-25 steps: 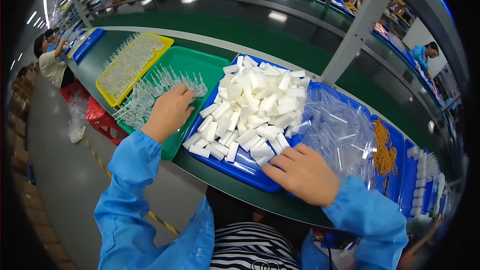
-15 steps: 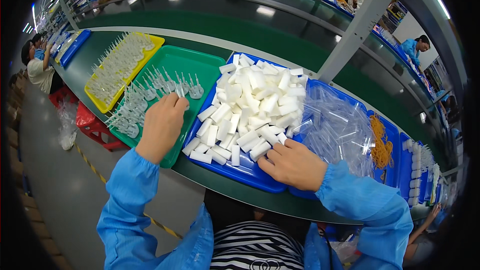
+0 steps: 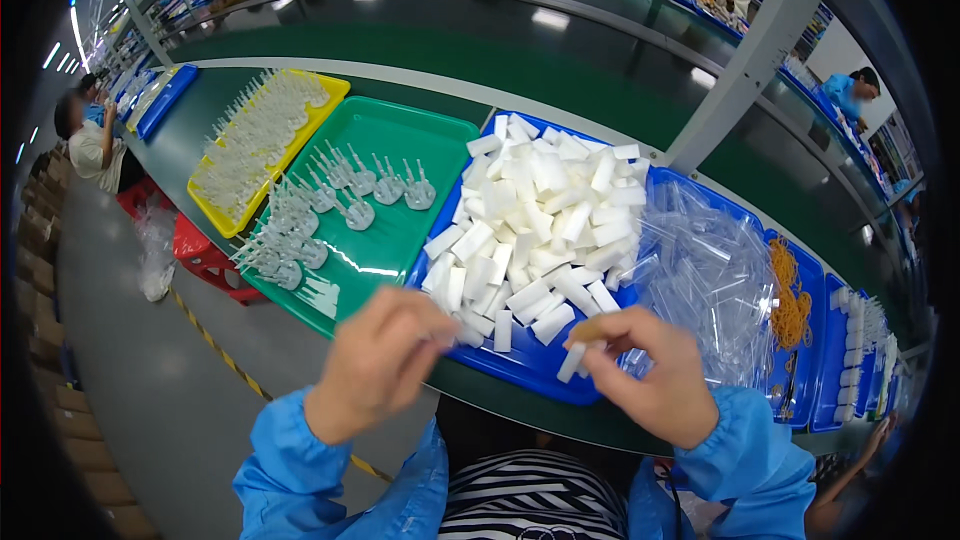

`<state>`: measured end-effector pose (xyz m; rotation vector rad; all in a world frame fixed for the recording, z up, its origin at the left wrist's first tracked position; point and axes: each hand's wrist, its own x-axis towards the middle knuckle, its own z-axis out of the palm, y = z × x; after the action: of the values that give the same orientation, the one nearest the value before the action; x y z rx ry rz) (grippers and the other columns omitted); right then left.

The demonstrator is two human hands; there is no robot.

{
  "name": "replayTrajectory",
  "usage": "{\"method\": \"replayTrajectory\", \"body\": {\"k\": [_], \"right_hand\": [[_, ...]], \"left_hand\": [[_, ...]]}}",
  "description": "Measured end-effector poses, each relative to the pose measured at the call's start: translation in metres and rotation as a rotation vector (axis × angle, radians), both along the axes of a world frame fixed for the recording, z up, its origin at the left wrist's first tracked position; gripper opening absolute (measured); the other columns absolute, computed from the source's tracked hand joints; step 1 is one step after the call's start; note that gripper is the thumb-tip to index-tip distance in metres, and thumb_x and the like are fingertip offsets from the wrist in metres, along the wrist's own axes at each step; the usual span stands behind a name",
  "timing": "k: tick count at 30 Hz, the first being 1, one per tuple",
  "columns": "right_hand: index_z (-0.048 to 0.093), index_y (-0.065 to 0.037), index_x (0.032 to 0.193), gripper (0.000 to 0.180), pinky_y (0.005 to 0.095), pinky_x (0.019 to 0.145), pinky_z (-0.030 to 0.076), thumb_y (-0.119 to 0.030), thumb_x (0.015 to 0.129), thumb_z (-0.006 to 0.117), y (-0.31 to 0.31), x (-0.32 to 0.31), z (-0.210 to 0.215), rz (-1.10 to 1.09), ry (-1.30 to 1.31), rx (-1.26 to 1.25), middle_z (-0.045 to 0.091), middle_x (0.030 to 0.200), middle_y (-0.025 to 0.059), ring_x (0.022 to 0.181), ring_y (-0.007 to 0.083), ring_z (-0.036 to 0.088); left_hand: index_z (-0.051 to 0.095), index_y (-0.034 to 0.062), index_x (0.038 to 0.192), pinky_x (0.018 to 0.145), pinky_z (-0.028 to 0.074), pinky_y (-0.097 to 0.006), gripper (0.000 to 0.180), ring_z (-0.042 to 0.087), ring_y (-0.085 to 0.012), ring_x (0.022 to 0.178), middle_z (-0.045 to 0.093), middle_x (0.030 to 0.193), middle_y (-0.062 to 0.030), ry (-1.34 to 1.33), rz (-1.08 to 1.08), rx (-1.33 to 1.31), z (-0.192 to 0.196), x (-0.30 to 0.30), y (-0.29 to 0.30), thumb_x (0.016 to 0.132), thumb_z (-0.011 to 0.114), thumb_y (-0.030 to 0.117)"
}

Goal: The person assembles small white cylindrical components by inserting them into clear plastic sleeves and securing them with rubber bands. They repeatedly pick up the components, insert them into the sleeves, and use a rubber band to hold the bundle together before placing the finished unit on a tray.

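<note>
My right hand pinches a small white foam block between thumb and fingers, over the front edge of the blue tray. Piled in that tray are many white foam blocks. My left hand hangs in front of the green tray, left of the foam pile. Its fingers are curled and smeared by motion, so whether they hold anything cannot be made out. Several clear plastic pieces with upright prongs stand in the green tray.
On the left, a yellow tray carries rows of similar pronged pieces. Right of the foam lie clear plastic tubes, then orange rubber bands in another blue tray. A metal post rises behind. Red stools stand at left.
My left hand has left the green tray and come back toward me; a pronged piece now stands where it was. My right hand has drawn a foam block from the pile toward me.
</note>
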<state>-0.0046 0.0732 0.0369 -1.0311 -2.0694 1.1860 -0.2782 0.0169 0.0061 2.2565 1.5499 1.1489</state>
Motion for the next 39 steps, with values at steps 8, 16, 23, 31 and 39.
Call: {"method": "replayTrajectory", "body": {"k": [8, 16, 23, 31, 39], "right_hand": [[0.061, 0.005, 0.119, 0.025, 0.0257, 0.074, 0.057, -0.006, 0.097, 0.065, 0.0, -0.011, -0.028, -0.391, 0.518, -0.521, 0.071, 0.104, 0.0124, 0.089, 0.0131, 0.068], [0.064, 0.006, 0.12, 0.027, 0.0262, 0.08, 0.055, -0.006, 0.095, 0.067, -0.019, -0.002, -0.023, -0.08, 0.26, -0.457, 0.071, 0.109, 0.0117, 0.094, 0.0123, 0.068], [0.058, 0.005, 0.124, 0.029, 0.0261, 0.078, 0.053, -0.011, 0.1, 0.062, -0.019, 0.0, -0.028, -0.059, 0.303, -0.469, 0.071, 0.117, 0.0126, 0.094, 0.0122, 0.066], [0.065, -0.005, 0.114, 0.039, 0.0331, 0.076, 0.049, -0.007, 0.075, 0.066, 0.022, -0.016, -0.048, 0.288, -0.618, 0.833, 0.064, 0.097, 0.0053, 0.091, 0.023, 0.06], [0.058, 0.003, 0.128, 0.033, 0.0326, 0.082, 0.052, -0.008, 0.097, 0.057, 0.019, -0.017, -0.045, -0.089, 0.103, 0.001, 0.071, 0.102, 0.0119, 0.091, 0.0183, 0.066]], "left_hand": [[0.069, 0.0041, 0.104, 0.073, 0.053, -0.032, 0.029, 0.063, -0.0247, 0.086, 0.061, 0.099, -0.0102, -0.425, -0.286, -0.227, -0.033, 0.054, -0.039, 0.078, 0.078, -0.004], [0.063, 0.0034, 0.104, 0.083, 0.051, -0.034, 0.029, 0.062, -0.0245, 0.092, 0.06, 0.102, -0.0123, -0.402, -0.098, -0.173, -0.039, 0.059, -0.045, 0.079, 0.073, -0.008], [0.065, 0.0061, 0.105, 0.076, 0.052, -0.034, 0.036, 0.063, -0.0253, 0.089, 0.061, 0.102, -0.0117, -0.475, -0.023, -0.024, -0.062, 0.065, -0.066, 0.074, 0.076, -0.009], [0.067, 0.006, 0.104, 0.072, 0.052, -0.033, 0.036, 0.063, -0.0246, 0.084, 0.062, 0.101, -0.0112, -0.394, 0.036, -0.01, -0.065, 0.06, -0.058, 0.072, 0.077, -0.008], [0.073, 0.0074, 0.102, 0.069, 0.053, -0.034, 0.034, 0.065, -0.0242, 0.084, 0.066, 0.097, -0.0069, -0.326, -0.098, -0.006, -0.065, 0.064, -0.055, 0.071, 0.076, -0.006]]}}
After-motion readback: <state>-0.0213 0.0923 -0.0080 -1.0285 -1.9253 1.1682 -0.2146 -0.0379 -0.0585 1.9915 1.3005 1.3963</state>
